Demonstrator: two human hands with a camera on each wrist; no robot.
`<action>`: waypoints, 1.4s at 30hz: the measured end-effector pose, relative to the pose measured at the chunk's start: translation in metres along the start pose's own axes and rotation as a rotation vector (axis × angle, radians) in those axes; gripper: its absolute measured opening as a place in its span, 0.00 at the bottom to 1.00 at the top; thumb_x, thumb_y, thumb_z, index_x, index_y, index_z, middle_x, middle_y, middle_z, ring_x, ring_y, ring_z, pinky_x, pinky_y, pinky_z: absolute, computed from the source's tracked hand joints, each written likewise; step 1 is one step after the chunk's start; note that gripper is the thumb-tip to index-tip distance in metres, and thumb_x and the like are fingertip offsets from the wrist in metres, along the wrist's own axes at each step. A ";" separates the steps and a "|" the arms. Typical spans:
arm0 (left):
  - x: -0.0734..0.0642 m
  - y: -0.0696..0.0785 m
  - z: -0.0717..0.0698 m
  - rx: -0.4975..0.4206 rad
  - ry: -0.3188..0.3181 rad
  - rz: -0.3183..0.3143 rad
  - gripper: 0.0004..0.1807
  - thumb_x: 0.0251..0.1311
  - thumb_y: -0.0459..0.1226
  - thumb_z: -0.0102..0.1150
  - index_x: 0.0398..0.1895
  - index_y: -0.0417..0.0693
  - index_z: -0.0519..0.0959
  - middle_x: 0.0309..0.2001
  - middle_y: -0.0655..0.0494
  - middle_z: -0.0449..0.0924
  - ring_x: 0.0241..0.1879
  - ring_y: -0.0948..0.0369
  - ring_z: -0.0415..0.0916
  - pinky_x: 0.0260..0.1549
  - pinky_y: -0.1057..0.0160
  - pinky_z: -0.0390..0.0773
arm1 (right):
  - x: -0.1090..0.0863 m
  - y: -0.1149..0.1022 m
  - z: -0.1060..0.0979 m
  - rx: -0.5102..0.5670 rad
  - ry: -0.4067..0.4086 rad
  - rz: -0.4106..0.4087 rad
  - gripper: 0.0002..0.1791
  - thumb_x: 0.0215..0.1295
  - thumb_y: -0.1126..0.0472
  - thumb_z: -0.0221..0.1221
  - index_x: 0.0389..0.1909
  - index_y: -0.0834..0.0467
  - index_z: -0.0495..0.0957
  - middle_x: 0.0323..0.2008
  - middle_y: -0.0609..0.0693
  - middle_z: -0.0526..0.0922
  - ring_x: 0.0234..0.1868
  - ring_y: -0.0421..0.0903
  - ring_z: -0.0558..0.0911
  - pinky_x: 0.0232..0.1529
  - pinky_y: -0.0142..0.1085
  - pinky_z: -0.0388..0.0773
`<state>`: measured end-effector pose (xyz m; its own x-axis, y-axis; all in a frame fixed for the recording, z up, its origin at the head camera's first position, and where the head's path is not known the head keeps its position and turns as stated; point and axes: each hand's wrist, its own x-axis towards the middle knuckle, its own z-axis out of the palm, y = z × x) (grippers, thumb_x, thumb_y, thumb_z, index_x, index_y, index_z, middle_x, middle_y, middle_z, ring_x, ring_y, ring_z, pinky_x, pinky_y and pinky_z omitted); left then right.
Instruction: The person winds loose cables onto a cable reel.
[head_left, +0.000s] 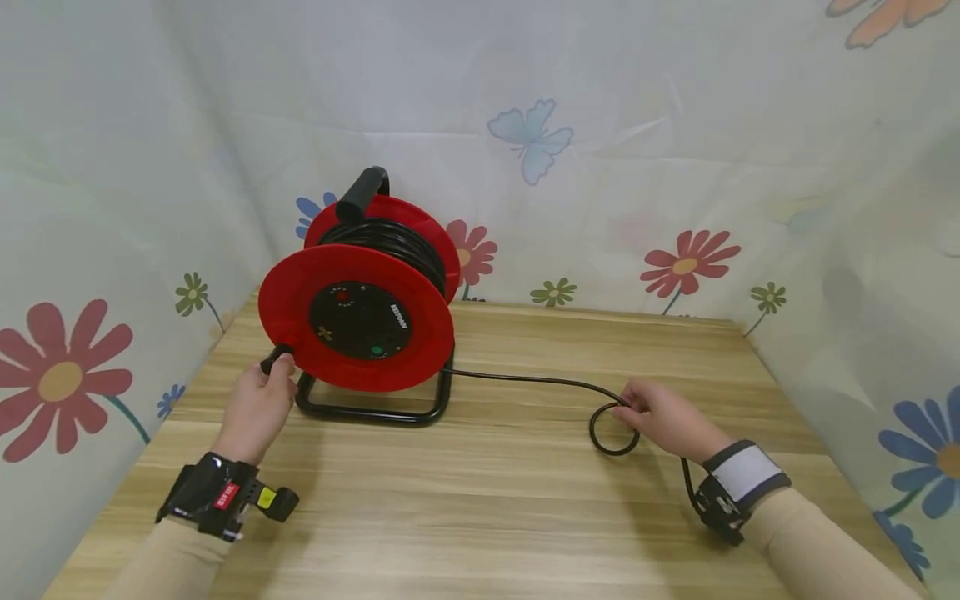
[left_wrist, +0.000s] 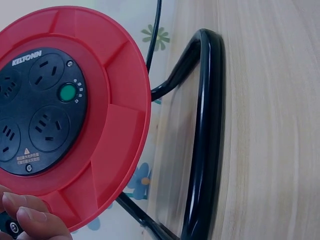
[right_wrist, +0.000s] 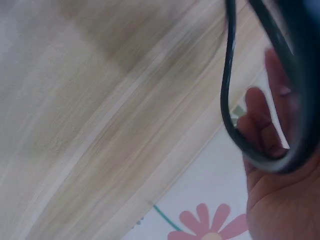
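A red cable reel [head_left: 281,292] with black cable wound on its drum stands on a black tube frame [head_left: 375,414], left of the middle. My left hand [head_left: 258,408] grips the black crank knob [head_left: 272,360] low on the reel's front disc. In the left wrist view, curled fingers [left_wrist: 40,220] of that hand show beside the knob at the lower left corner. From the reel a black cable [head_left: 525,378] runs right to my right hand [head_left: 675,421], which pinches it. A small cable loop hangs below those fingertips. The right wrist view shows the cable [right_wrist: 226,75] bending past the palm [right_wrist: 275,205].
Both hands are over a wood-grain table [head_left: 480,517]. White fabric walls [head_left: 600,200] printed with flowers and butterflies rise at the back and sides. The reel's black carrying handle [head_left: 362,196] sticks up at its top. Sockets and a green button [left_wrist: 68,92] sit on its face.
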<state>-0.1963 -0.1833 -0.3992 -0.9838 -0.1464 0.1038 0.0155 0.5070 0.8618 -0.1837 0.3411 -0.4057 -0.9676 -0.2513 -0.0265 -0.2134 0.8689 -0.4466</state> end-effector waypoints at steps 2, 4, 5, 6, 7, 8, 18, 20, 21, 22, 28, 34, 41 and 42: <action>0.000 0.000 0.000 0.002 0.000 -0.002 0.28 0.72 0.53 0.30 0.36 0.37 0.70 0.11 0.65 0.62 0.10 0.63 0.55 0.07 0.65 0.56 | -0.005 -0.001 -0.003 -0.015 -0.024 0.001 0.08 0.64 0.56 0.60 0.34 0.56 0.73 0.28 0.49 0.79 0.27 0.43 0.73 0.25 0.37 0.70; 0.000 0.000 -0.001 0.001 0.000 -0.005 0.28 0.72 0.53 0.30 0.36 0.37 0.70 0.11 0.65 0.62 0.10 0.63 0.55 0.07 0.65 0.56 | -0.010 -0.003 -0.005 -0.026 -0.047 0.008 0.10 0.63 0.54 0.61 0.35 0.55 0.72 0.29 0.49 0.79 0.29 0.43 0.74 0.27 0.37 0.71; -0.001 0.000 -0.001 -0.002 -0.001 -0.008 0.29 0.72 0.53 0.29 0.36 0.37 0.70 0.11 0.65 0.62 0.10 0.63 0.56 0.07 0.65 0.56 | -0.012 -0.004 -0.006 -0.031 -0.058 0.008 0.10 0.63 0.54 0.61 0.35 0.55 0.72 0.30 0.49 0.79 0.29 0.43 0.75 0.27 0.37 0.71; -0.001 -0.001 -0.002 -0.001 -0.003 -0.012 0.29 0.72 0.54 0.29 0.37 0.37 0.69 0.11 0.65 0.62 0.10 0.63 0.56 0.07 0.65 0.56 | -0.013 -0.005 -0.006 -0.041 -0.066 0.012 0.10 0.63 0.54 0.60 0.36 0.55 0.72 0.30 0.49 0.80 0.29 0.43 0.75 0.27 0.37 0.71; -0.001 -0.001 -0.003 0.000 -0.003 -0.016 0.29 0.72 0.54 0.29 0.37 0.36 0.69 0.12 0.64 0.62 0.10 0.63 0.56 0.07 0.64 0.56 | -0.015 -0.005 -0.007 -0.046 -0.071 0.014 0.10 0.64 0.54 0.60 0.37 0.56 0.72 0.31 0.49 0.80 0.29 0.42 0.75 0.26 0.37 0.72; -0.001 -0.002 -0.003 0.003 -0.003 -0.020 0.30 0.71 0.55 0.29 0.38 0.36 0.69 0.12 0.64 0.62 0.10 0.63 0.56 0.07 0.64 0.56 | -0.015 -0.005 -0.007 -0.054 -0.069 0.013 0.08 0.65 0.56 0.59 0.37 0.56 0.72 0.30 0.50 0.80 0.29 0.42 0.75 0.26 0.37 0.72; -0.001 -0.003 -0.004 0.006 -0.012 -0.038 0.32 0.70 0.57 0.29 0.40 0.36 0.69 0.13 0.62 0.63 0.11 0.62 0.58 0.08 0.64 0.57 | -0.011 0.002 -0.004 -0.073 0.084 -0.031 0.09 0.73 0.64 0.47 0.46 0.66 0.71 0.24 0.52 0.74 0.22 0.42 0.69 0.20 0.36 0.69; -0.001 -0.002 -0.004 0.013 -0.014 -0.033 0.32 0.70 0.57 0.29 0.38 0.36 0.69 0.13 0.62 0.63 0.11 0.62 0.58 0.08 0.64 0.57 | -0.011 0.008 -0.003 -0.055 0.125 -0.002 0.12 0.74 0.62 0.45 0.46 0.67 0.71 0.23 0.52 0.73 0.21 0.42 0.70 0.20 0.36 0.69; -0.002 -0.002 -0.004 0.016 -0.015 -0.031 0.32 0.70 0.57 0.29 0.37 0.36 0.69 0.12 0.62 0.62 0.11 0.61 0.58 0.08 0.64 0.57 | -0.011 0.011 -0.002 -0.037 0.142 0.018 0.14 0.75 0.61 0.44 0.46 0.68 0.71 0.23 0.53 0.73 0.20 0.42 0.70 0.20 0.37 0.69; -0.002 -0.002 -0.004 0.016 -0.019 -0.029 0.32 0.70 0.57 0.30 0.36 0.36 0.69 0.12 0.62 0.62 0.11 0.61 0.58 0.08 0.64 0.57 | -0.011 0.014 -0.002 -0.021 0.159 0.040 0.16 0.76 0.60 0.43 0.45 0.69 0.72 0.22 0.54 0.73 0.19 0.42 0.71 0.19 0.37 0.70; -0.001 -0.002 -0.003 -0.009 -0.013 -0.044 0.33 0.69 0.60 0.32 0.37 0.37 0.70 0.13 0.62 0.63 0.12 0.60 0.59 0.09 0.63 0.58 | -0.009 0.025 0.005 -0.022 0.255 0.080 0.20 0.76 0.54 0.42 0.41 0.67 0.74 0.22 0.56 0.74 0.18 0.45 0.71 0.21 0.39 0.70; 0.000 -0.001 -0.003 -0.114 -0.007 -0.074 0.33 0.67 0.62 0.34 0.42 0.40 0.70 0.12 0.65 0.60 0.13 0.61 0.59 0.11 0.62 0.59 | -0.007 0.025 0.011 -0.055 0.292 0.077 0.19 0.76 0.53 0.42 0.39 0.64 0.74 0.20 0.52 0.70 0.20 0.46 0.67 0.20 0.38 0.66; 0.000 0.007 -0.006 -0.194 0.056 -0.043 0.26 0.68 0.59 0.37 0.37 0.46 0.68 0.14 0.65 0.62 0.16 0.63 0.62 0.16 0.64 0.62 | -0.002 0.012 0.011 -0.054 0.266 0.051 0.21 0.75 0.50 0.43 0.39 0.63 0.74 0.19 0.51 0.68 0.19 0.45 0.66 0.19 0.37 0.64; 0.000 0.009 -0.006 -0.200 0.065 -0.037 0.25 0.69 0.59 0.37 0.36 0.46 0.68 0.15 0.65 0.63 0.17 0.63 0.62 0.17 0.64 0.63 | -0.001 0.010 0.011 -0.050 0.262 0.044 0.21 0.75 0.50 0.43 0.39 0.64 0.74 0.19 0.51 0.68 0.18 0.44 0.66 0.19 0.37 0.64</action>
<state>-0.1954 -0.1842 -0.3885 -0.9709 -0.2193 0.0967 0.0214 0.3223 0.9464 -0.1830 0.3458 -0.4199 -0.9768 -0.0994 0.1898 -0.1701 0.8984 -0.4049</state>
